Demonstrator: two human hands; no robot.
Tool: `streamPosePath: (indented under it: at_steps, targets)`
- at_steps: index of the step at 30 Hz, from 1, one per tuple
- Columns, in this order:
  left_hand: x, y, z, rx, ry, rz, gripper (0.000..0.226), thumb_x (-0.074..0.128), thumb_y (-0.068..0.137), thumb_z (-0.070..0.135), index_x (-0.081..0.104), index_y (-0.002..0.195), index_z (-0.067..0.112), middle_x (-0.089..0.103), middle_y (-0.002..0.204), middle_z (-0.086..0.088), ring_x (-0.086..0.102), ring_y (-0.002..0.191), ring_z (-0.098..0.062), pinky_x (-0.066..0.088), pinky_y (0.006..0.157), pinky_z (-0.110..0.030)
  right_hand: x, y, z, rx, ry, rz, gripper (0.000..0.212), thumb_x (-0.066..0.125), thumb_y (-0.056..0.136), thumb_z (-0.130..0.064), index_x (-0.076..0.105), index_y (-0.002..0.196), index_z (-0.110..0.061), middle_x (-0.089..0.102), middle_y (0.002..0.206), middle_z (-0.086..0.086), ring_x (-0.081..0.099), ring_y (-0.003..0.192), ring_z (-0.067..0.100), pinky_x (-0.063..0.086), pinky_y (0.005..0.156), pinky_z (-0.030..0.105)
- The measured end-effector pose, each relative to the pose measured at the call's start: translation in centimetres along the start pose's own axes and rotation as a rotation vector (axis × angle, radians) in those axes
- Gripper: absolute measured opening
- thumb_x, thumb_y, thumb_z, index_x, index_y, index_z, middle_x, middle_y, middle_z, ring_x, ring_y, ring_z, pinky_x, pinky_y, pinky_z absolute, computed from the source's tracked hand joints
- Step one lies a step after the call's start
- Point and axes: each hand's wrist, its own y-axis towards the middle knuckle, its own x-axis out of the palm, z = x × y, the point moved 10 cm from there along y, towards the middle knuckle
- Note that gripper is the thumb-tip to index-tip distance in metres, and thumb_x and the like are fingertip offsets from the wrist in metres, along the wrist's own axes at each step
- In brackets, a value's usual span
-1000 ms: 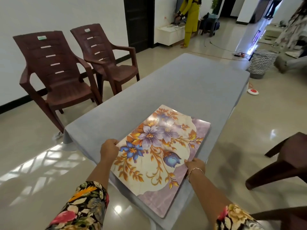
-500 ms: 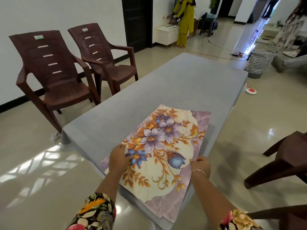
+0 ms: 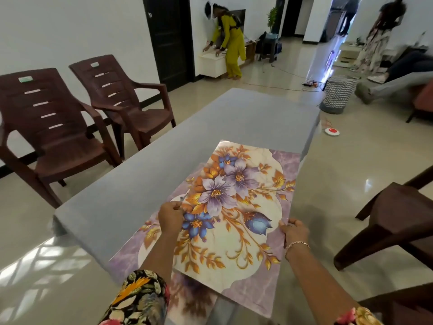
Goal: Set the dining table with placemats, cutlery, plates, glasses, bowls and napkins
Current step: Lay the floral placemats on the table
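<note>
Head view, near end of the grey-covered desk (image 3: 210,127). The top placemat (image 3: 236,207) is held by its two long edges. The left hand (image 3: 171,218) pinches the left edge with the thumb on the printed face and the fingers curled beneath. The right hand (image 3: 294,233) grips the right edge in the same way, fingers closed round it. Holding opposite edges keeps the thin sheet flat and probably serves to part it from the lower placemat (image 3: 131,254), which shows at the near left and casts into shadow under the raised near end. The far end of the top mat lies on or just above the desk; which of the two cannot be told.

The mat is a glossy rectangle with a cream centre panel, a mauve marbled border and a spray of purple and blue flowers with orange-gold leaves. It lies lengthwise toward the right side of the desk, its near end overhanging the edge. No cutlery, plates or glasses are on the desk yet. Two brown chairs (image 3: 58,137) stand to the left.
</note>
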Motion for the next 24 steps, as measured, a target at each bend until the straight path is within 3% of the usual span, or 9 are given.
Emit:
streamPosePath:
  at_steps: [3,6,8,12,14,16,18,21,24]
  targets:
    - [3.7,0.9,3.2,0.021,-0.027,-0.023,0.016,0.055,0.084,-0.003,0.071,0.084,-0.004,0.062,0.075,-0.014,0.053,0.069,-0.024,0.039,0.053,-0.025,-1.7,3.2,-1.6,0.015,0.050,0.009,0.015,0.062,0.082,0.006,0.057,0.076,-0.007,0.052,0.069,0.006,0.044,0.054,0.017,0.039,0.051,0.025]
    - [8.3,2.3,6.6,0.057,-0.027,-0.059,0.014,0.057,0.084,-0.002,0.071,0.082,0.001,0.063,0.075,-0.012,0.055,0.067,-0.025,0.039,0.046,-0.022,-3.2,7.2,-3.5,0.055,0.094,-0.007,0.018,0.060,0.084,0.006,0.054,0.072,-0.007,0.048,0.064,0.007,0.046,0.038,0.010,0.034,0.032,0.012]
    - [11.7,3.2,8.5,0.049,-0.047,-0.070,0.014,0.060,0.083,0.000,0.071,0.077,0.006,0.062,0.070,-0.011,0.055,0.061,-0.026,0.037,0.036,-0.019,-4.2,10.4,-5.2,0.063,0.095,-0.023,0.014,0.058,0.085,0.005,0.054,0.077,-0.006,0.048,0.065,0.007,0.046,0.036,0.008,0.030,0.029,0.009]
    - [18.1,5.0,12.1,0.024,-0.061,-0.076,0.007,0.065,0.080,0.002,0.072,0.080,0.000,0.062,0.072,-0.012,0.058,0.068,-0.028,0.041,0.051,-0.025,-5.9,16.6,-9.1,0.069,0.091,-0.051,0.014,0.060,0.085,0.002,0.056,0.097,-0.004,0.053,0.070,0.009,0.048,0.056,0.019,0.040,0.040,0.018]
    - [20.9,5.8,13.7,0.008,-0.063,-0.073,0.007,0.066,0.081,0.004,0.072,0.081,-0.001,0.063,0.072,-0.012,0.056,0.065,-0.026,0.041,0.045,-0.022,-6.5,19.5,-11.0,0.072,0.080,-0.075,0.013,0.060,0.085,0.001,0.056,0.096,-0.003,0.053,0.070,0.010,0.046,0.060,0.021,0.039,0.048,0.022]
    - [23.4,6.7,15.5,0.010,-0.077,-0.069,0.007,0.067,0.080,0.004,0.072,0.082,-0.002,0.063,0.072,-0.013,0.057,0.065,-0.026,0.043,0.049,-0.023,-6.7,22.3,-13.1,0.077,0.094,-0.114,0.009,0.059,0.085,0.002,0.056,0.092,-0.002,0.052,0.070,0.011,0.045,0.059,0.020,0.039,0.052,0.022]
    - [25.5,7.7,17.1,0.004,-0.077,-0.060,0.008,0.068,0.080,0.003,0.071,0.083,-0.003,0.064,0.073,-0.014,0.057,0.067,-0.025,0.043,0.052,-0.023,-6.6,25.0,-14.8,0.067,0.072,-0.130,0.009,0.059,0.085,0.003,0.056,0.093,0.001,0.051,0.068,0.011,0.044,0.058,0.019,0.038,0.049,0.020]
    - [28.2,10.0,18.9,0.006,-0.061,-0.048,0.011,0.067,0.081,0.005,0.071,0.087,-0.004,0.066,0.078,-0.016,0.058,0.067,-0.026,0.042,0.040,-0.021,-5.7,28.6,-16.8,0.068,0.069,-0.163,0.016,0.057,0.086,0.004,0.055,0.102,0.007,0.049,0.069,0.012,0.044,0.059,0.020,0.040,0.050,0.021]
    - [30.7,13.1,20.8,0.011,-0.051,-0.045,0.014,0.068,0.082,0.006,0.071,0.090,-0.004,0.069,0.085,-0.020,0.060,0.071,-0.029,0.046,0.056,-0.027,-3.9,31.8,-18.8,0.096,0.046,-0.222,0.007,0.051,0.089,0.006,0.053,0.093,0.000,0.052,0.072,0.011,0.047,0.060,0.022,0.045,0.040,0.020]
